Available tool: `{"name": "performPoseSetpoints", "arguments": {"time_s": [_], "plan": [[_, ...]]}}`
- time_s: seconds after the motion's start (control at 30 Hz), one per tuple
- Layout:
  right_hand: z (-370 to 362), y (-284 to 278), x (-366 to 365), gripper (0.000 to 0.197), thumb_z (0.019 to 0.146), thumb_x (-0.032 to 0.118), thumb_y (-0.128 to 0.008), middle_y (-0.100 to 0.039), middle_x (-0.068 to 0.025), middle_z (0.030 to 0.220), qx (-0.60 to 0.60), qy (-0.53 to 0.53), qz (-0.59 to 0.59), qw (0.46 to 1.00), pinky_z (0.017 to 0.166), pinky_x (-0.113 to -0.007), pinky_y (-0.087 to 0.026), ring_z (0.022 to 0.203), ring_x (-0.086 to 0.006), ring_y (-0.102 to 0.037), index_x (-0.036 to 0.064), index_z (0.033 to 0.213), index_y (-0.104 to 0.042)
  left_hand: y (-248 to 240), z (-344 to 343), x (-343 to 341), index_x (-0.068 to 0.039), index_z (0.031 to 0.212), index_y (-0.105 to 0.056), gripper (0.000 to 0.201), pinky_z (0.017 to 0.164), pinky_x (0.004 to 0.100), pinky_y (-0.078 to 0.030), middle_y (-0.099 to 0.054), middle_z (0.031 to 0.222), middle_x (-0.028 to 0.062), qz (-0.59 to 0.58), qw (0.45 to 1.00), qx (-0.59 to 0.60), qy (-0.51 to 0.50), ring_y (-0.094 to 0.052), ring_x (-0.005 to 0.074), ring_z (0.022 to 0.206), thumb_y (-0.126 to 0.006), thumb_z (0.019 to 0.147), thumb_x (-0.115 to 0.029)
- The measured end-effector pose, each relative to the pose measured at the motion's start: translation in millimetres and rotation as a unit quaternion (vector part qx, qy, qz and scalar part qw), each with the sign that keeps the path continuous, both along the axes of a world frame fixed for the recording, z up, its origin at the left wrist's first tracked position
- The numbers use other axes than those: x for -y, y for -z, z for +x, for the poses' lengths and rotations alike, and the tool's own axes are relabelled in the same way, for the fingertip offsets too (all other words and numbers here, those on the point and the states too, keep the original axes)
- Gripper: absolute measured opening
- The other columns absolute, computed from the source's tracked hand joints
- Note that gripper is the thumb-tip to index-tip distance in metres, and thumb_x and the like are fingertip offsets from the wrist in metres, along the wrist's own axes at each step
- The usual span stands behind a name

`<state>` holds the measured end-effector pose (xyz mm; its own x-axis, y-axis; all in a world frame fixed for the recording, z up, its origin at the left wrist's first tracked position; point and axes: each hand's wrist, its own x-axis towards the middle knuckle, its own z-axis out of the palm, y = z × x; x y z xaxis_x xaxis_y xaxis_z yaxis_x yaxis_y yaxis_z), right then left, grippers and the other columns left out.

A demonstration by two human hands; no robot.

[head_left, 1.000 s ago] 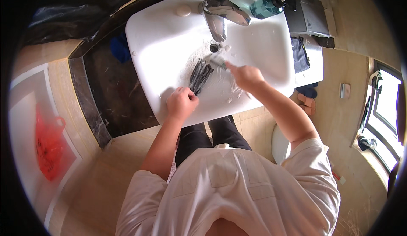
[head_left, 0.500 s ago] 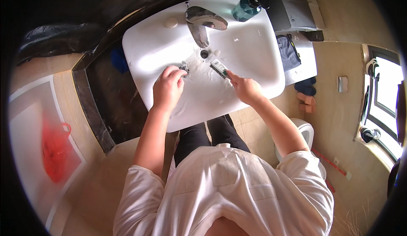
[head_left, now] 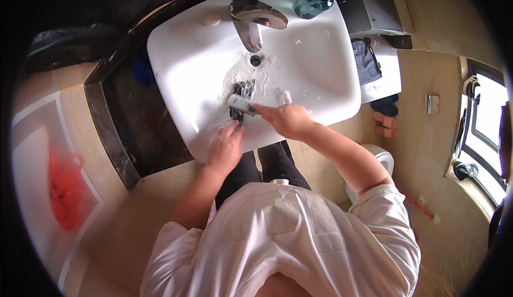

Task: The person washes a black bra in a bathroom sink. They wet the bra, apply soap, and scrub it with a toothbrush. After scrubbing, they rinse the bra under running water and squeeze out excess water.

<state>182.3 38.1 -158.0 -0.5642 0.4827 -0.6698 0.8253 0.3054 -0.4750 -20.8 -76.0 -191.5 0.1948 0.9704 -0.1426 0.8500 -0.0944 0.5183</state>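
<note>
In the white sink [head_left: 326,78] lies a wet, black, strap-like item [head_left: 245,87] whose exact kind I cannot make out. My left hand [head_left: 226,146] grips its near end with closed fingers, at the front of the basin. A scrub brush [head_left: 240,103] with a white back is held by its handle in my right hand [head_left: 288,122]. The brush lies across the black item, bristles down, and hides part of it. White suds surround the item, and a foam lump [head_left: 283,96] sits to its right. The drain [head_left: 255,61] is just beyond.
A chrome faucet [head_left: 247,30] reaches over the basin from the back. On the rim stand a teal pump bottle [head_left: 311,4] and a round pale piece [head_left: 211,19]. To the right are a grey pouch [head_left: 366,64] on a ledge, slippers [head_left: 385,125] and a toilet [head_left: 380,161].
My left hand has come nearer to me, and the black item now lies stretched out in the basin. My right hand has swung the brush leftward onto it.
</note>
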Motion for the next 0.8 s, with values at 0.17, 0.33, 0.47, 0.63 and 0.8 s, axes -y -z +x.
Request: {"name": "performPoseSetpoints", "arguments": {"time_s": [0.17,0.33,0.47,0.63,0.8], "plan": [[-22,21,-5,0.049,0.099,0.026,-0.04,-0.068,-0.0097,0.093,0.049,-0.203,0.058,0.976,0.07,-0.039,-0.055,0.083,-0.0277,-0.068,0.034,0.146,-0.031,25,6,14,-0.005,0.097,-0.066,0.017,0.084,0.0392,-0.051,-0.064,0.103,0.0091,0.087,0.993,0.028,-0.071,-0.062,0.0297,0.093,-0.064,0.081,-0.009],[-20,38,-47,0.056,0.095,0.013,-0.039,-0.067,-0.011,0.091,0.094,-0.069,0.048,0.992,0.067,-0.041,-0.054,0.082,-0.0287,-0.067,0.0348,0.145,-0.033,26,-3,3,-0.006,0.089,-0.067,0.013,0.079,0.0374,-0.052,-0.068,0.093,0.0064,0.102,0.99,0.063,-0.07,-0.064,0.0271,0.085,-0.066,0.076,-0.005],[-28,12,-12,0.054,0.095,0.015,-0.038,-0.067,-0.0135,0.094,0.073,-0.184,0.035,0.98,0.074,-0.043,-0.055,0.086,-0.0293,-0.068,0.0342,0.146,-0.032,28,-2,0,-0.006,0.086,-0.066,0.012,0.078,0.0379,-0.052,-0.067,0.091,0.0073,0.084,0.991,0.062,-0.081,-0.063,0.0276,0.084,-0.066,0.074,-0.004],[-10,33,-65,0.056,0.094,0.01,-0.037,-0.068,-0.0128,0.093,0.151,0.036,-0.011,0.988,0.07,-0.044,-0.055,0.086,-0.0271,-0.068,0.0327,0.146,-0.032,28,-5,-7,-0.007,0.081,-0.066,0.009,0.074,0.0371,-0.053,-0.068,0.087,0.0063,0.087,0.989,0.075,-0.094,-0.064,0.0283,0.081,-0.066,0.072,-0.005],[-14,24,-12,0.054,0.097,0.018,-0.039,-0.066,-0.0108,0.094,0.109,-0.2,0.031,0.973,0.071,-0.04,-0.056,0.085,-0.0283,-0.068,0.0377,0.146,-0.03,32,-5,-6,-0.008,0.08,-0.067,0.011,0.072,0.0369,-0.053,-0.068,0.087,0.0058,0.09,0.986,0.081,-0.11,-0.063,0.0283,0.08,-0.067,0.069,-0.004]]}}
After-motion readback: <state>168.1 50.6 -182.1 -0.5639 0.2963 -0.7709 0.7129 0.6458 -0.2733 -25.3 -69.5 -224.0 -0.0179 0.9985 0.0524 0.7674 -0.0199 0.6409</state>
